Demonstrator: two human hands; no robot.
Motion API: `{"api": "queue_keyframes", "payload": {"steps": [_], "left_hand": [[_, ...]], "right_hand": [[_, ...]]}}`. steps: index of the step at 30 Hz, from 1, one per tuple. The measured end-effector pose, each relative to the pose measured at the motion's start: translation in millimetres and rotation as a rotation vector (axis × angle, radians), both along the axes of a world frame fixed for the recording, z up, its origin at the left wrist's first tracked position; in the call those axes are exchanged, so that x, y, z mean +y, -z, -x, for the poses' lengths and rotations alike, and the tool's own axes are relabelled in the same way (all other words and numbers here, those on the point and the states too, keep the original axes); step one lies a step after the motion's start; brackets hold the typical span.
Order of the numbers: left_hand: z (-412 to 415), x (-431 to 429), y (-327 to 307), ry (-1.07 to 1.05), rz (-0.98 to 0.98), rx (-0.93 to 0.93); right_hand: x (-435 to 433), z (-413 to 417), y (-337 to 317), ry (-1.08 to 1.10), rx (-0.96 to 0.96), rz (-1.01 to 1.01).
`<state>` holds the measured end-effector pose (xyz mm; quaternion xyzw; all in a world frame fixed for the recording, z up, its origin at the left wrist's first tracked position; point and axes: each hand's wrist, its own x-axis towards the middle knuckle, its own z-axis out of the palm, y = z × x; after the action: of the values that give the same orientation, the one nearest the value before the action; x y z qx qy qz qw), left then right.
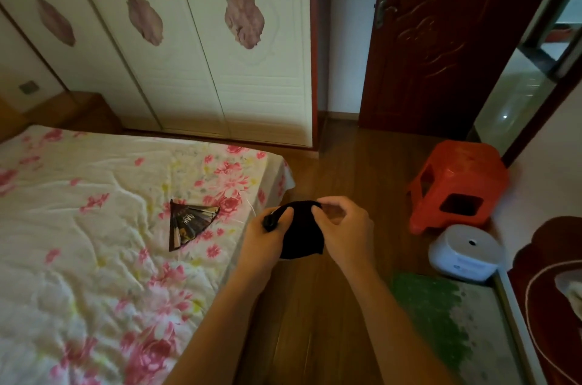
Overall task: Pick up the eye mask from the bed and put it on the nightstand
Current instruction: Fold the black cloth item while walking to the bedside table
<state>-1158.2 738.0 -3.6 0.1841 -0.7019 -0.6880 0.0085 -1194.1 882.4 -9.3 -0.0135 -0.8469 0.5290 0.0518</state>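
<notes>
A black eye mask (300, 232) hangs in the air just off the bed's right edge, above the wooden floor. My left hand (267, 236) grips its left end, where the strap bunches. My right hand (341, 227) pinches its upper right edge between thumb and fingers. The bed (94, 227) with a white, pink-flowered cover fills the left side. A wooden nightstand (85, 110) stands at the far left beyond the bed, next to the wardrobe.
A dark folding fan (189, 224) lies open on the bed near its right edge. A red plastic stool (456, 183) and a white round appliance (466, 252) stand on the floor at right. A green mat (441, 315) lies lower right. A white wardrobe (195, 54) and a dark red door (441, 38) are behind.
</notes>
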Motion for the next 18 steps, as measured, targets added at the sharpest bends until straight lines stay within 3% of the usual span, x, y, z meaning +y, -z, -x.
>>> {"api": "queue_keyframes", "payload": {"steps": [5, 18], "left_hand": [[38, -7, 4, -0.021, -0.003, 0.009], [324, -40, -16, -0.055, 0.045, 0.114]], "right_hand": [[-8, 39, 3, -0.009, 0.004, 0.032], [-49, 320, -35, -0.013, 0.127, -0.048]]}}
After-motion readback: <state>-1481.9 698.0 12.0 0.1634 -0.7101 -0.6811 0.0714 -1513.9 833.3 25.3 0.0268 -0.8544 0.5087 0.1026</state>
